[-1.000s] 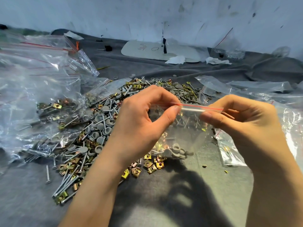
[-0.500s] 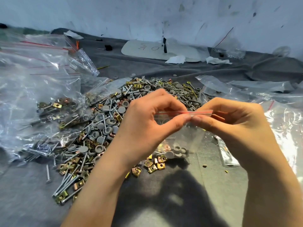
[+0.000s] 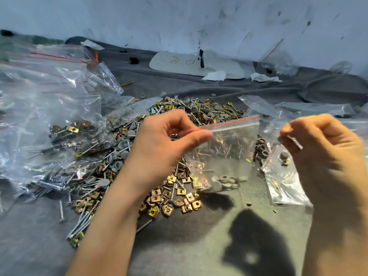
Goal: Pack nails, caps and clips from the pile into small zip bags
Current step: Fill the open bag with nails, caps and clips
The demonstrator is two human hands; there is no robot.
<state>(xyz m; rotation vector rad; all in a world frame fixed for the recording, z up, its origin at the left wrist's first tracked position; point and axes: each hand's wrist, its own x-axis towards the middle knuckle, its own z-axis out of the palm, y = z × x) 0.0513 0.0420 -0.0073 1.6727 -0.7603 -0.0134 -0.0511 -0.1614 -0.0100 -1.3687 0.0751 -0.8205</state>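
My left hand (image 3: 159,144) pinches the top left corner of a small clear zip bag (image 3: 229,150) at its red strip. The bag hangs over the pile (image 3: 123,148) of nails, grey caps and brass clips, with grey caps and clips lying in its bottom. To the right of the bag, my right hand (image 3: 322,148) is off it, fingers curled with the thumb against the forefinger. I see nothing held in it. More brass clips (image 3: 171,204) lie at the pile's near edge.
Filled zip bags (image 3: 49,108) are heaped at the left. Other clear bags (image 3: 282,182) lie at the right, under my right hand. A white board (image 3: 179,62) and paper scraps sit by the wall. Grey cloth (image 3: 199,246) covers the surface.
Both hands pinched the bag's top strip before. My right hand has let go and moved off to the right; the left hand still holds the bag, which now hangs free.
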